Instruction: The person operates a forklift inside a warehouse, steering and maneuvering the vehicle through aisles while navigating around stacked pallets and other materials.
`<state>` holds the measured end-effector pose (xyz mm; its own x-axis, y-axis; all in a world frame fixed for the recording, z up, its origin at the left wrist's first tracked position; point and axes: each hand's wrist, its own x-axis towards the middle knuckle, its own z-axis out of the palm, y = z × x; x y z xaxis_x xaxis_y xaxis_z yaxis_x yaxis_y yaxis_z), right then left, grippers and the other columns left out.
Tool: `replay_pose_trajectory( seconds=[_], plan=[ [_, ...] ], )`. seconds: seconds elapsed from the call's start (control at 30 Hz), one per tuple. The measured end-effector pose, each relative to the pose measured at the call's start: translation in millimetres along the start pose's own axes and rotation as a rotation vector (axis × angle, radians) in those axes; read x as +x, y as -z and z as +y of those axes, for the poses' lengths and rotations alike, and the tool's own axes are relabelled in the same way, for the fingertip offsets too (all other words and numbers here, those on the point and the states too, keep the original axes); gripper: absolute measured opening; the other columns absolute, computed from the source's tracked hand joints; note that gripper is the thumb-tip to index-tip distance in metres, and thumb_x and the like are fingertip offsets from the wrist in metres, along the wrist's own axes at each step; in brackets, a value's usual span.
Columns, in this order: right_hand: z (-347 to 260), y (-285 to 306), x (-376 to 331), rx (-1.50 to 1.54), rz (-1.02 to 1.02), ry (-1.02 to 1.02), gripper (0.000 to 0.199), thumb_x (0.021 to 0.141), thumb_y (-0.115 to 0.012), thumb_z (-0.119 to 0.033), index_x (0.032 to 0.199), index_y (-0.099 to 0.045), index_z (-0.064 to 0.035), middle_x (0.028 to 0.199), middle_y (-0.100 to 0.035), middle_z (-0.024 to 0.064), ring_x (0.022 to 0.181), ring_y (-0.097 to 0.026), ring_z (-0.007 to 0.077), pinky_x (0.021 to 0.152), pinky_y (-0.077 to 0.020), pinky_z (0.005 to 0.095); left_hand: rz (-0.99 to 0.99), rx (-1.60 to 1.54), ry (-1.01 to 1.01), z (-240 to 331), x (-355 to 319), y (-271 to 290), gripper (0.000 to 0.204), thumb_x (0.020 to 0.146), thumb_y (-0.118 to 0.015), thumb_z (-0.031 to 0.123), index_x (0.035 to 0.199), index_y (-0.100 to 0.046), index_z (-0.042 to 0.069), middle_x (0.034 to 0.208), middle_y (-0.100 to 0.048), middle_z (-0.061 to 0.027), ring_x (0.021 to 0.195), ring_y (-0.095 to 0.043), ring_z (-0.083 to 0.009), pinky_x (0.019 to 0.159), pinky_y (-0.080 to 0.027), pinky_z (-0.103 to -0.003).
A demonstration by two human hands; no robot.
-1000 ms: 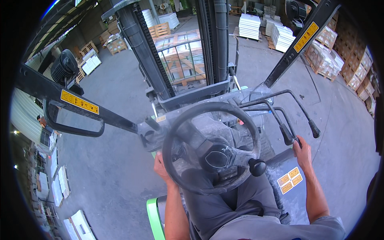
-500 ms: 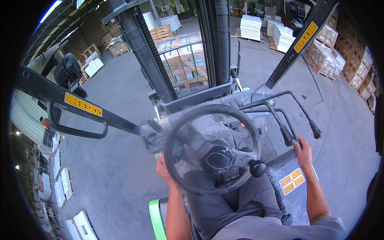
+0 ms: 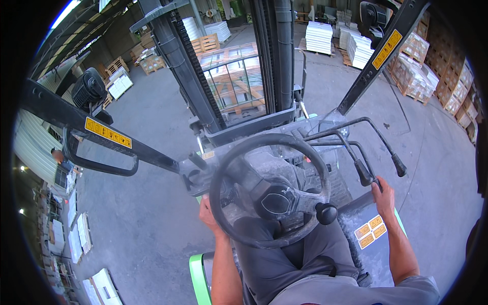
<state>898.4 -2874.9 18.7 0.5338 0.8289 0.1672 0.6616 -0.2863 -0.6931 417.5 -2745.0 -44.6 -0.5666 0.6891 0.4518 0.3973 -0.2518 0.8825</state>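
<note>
A black steering wheel with a round spinner knob stands in front of me. My left hand is at the wheel's left side, by my left knee. The rim partly covers it and its fingers are hidden, so whether it grips anything does not show. To the right, my right hand is closed around the lower end of a bent black control lever. Beside it are a lever with a black grip and another, farther right, with its own grip; I touch neither grip.
Ahead, behind the forklift mast, is a wooden-framed crate. White stacks and wrapped pallets stand at the far right. Pale slabs lie along the left. A person is at the far left. Slanting cab pillars flank me.
</note>
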Motion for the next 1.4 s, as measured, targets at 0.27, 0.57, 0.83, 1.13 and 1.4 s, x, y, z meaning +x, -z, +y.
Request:
replay_pose_trajectory(
  seconds=[0.27, 0.57, 0.83, 1.13, 1.4],
  plan=[
    [2.6, -3.1, -3.4, -0.003, -0.002, -0.027, 0.036, 0.101, -0.064, -0.022, 0.130, -0.066, -0.0013, 0.074, -0.066, 0.0079, 0.057, -0.061, 0.0150, 0.056, -0.0496, 0.0331, -0.012, 0.030, -0.007, -1.6, 0.4, 3.5, 0.046, 0.110, -0.047, 0.032, 0.082, -0.061, -0.001, 0.066, -0.056, -0.0065, 0.063, -0.046, -0.0154, 0.059, -0.041, -0.038],
    [4.2, -8.3, -4.6, 0.016, 0.002, -0.030, 0.035, 0.102, -0.064, -0.021, 0.131, -0.065, -0.0017, 0.073, -0.066, 0.0077, 0.057, -0.060, 0.0148, 0.056, -0.0494, 0.0335, -0.004, 0.005, 0.019, -4.8, 1.1, 3.3, 0.045, 0.110, -0.048, 0.032, 0.081, -0.061, -0.001, 0.065, -0.057, -0.0052, 0.063, -0.047, -0.0146, 0.059, -0.041, -0.036],
    [4.1, -11.4, -6.3, 0.043, 0.003, -0.024, 0.034, 0.101, -0.064, -0.020, 0.130, -0.065, -0.0015, 0.073, -0.066, 0.0073, 0.057, -0.059, 0.0137, 0.054, -0.0481, 0.0325, -0.019, -0.039, 0.076, -5.2, 1.9, 5.2, 0.045, 0.110, -0.048, 0.031, 0.080, -0.059, 0.000, 0.065, -0.054, -0.0032, 0.063, -0.045, -0.0129, 0.058, -0.040, -0.035],
    [6.2, -16.0, -5.9, 0.054, -0.002, -0.034, 0.036, 0.102, -0.064, -0.022, 0.131, -0.065, -0.0009, 0.076, -0.068, 0.0082, 0.058, -0.061, 0.0139, 0.056, -0.0496, 0.0325, -0.029, -0.084, 0.091, -14.4, 4.6, 5.3, 0.045, 0.110, -0.048, 0.030, 0.077, -0.056, 0.001, 0.065, -0.051, -0.0012, 0.065, -0.044, -0.0111, 0.058, -0.039, -0.034],
    [-50.6, -4.9, 27.9, -0.153, 0.359, 0.366, 0.034, 0.098, -0.065, -0.015, 0.129, -0.064, -0.0003, 0.104, -0.068, 0.0143, 0.089, -0.066, 0.0210, 0.076, -0.0535, 0.0340, -0.039, -0.042, 0.030, -28.5, 10.8, 5.9, 0.044, 0.110, -0.050, 0.030, 0.080, -0.060, -0.001, 0.065, -0.052, -0.0019, 0.065, -0.045, -0.0110, 0.057, -0.039, -0.034]
  ],
)
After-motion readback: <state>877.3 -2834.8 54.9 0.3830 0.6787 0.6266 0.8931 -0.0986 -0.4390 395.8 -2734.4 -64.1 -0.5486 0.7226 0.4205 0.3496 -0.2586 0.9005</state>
